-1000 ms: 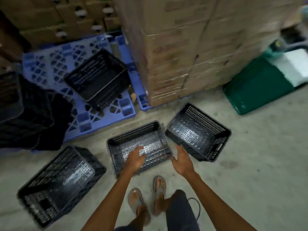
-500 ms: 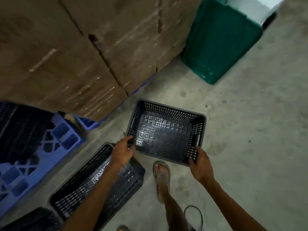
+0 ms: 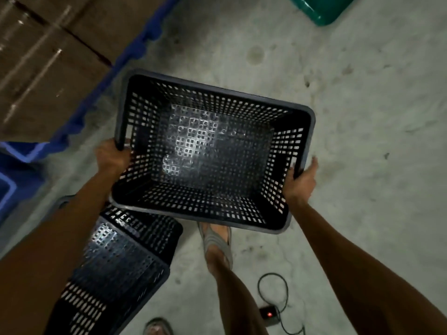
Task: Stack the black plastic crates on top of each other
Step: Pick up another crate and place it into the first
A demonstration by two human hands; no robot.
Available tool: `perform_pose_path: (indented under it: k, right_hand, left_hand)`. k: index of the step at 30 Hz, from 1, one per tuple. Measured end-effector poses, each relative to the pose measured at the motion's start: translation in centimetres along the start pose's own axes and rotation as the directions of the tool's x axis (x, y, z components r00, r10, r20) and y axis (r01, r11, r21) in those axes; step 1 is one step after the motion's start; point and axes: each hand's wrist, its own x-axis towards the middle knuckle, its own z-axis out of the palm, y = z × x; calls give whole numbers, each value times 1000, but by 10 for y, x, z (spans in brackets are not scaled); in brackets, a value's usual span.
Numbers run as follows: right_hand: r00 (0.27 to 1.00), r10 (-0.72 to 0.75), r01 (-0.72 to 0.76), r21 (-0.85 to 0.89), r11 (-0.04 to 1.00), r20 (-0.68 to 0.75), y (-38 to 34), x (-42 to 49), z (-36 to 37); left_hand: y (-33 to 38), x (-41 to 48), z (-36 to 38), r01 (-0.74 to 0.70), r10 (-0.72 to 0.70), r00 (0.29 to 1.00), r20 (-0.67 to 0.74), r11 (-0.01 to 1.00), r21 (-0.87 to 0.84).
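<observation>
A black perforated plastic crate (image 3: 212,151) hangs in the air in front of me, open side up and held level. My left hand (image 3: 111,158) grips its left end at the handle slot. My right hand (image 3: 301,181) grips the right end. A second black crate (image 3: 121,267) rests on the concrete floor at the lower left, partly hidden under my left forearm and under the lifted crate's near corner.
Stacked cardboard boxes (image 3: 48,56) on a blue pallet (image 3: 135,49) fill the upper left. A green bin (image 3: 319,8) sits at the top right. My sandalled foot (image 3: 216,240) stands under the crate; a small device with a red light and cable (image 3: 269,315) lies beside it.
Both hands left the middle crate, took the right-hand crate by its two ends and lifted it off the floor toward me. The view has tilted down and right.
</observation>
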Motion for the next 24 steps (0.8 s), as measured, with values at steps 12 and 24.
perform_pose_path:
  k: [12, 24]
  right_hand:
    - [999, -52, 52, 44, 998, 0, -68, -71, -165]
    - [940, -316, 321, -21, 947, 132, -121, -312, -342]
  left_hand:
    - [43, -140, -133, 20, -26, 999, -22, 966, -258]
    - [-86, -390, -315, 36, -121, 980, -157, 887, -459]
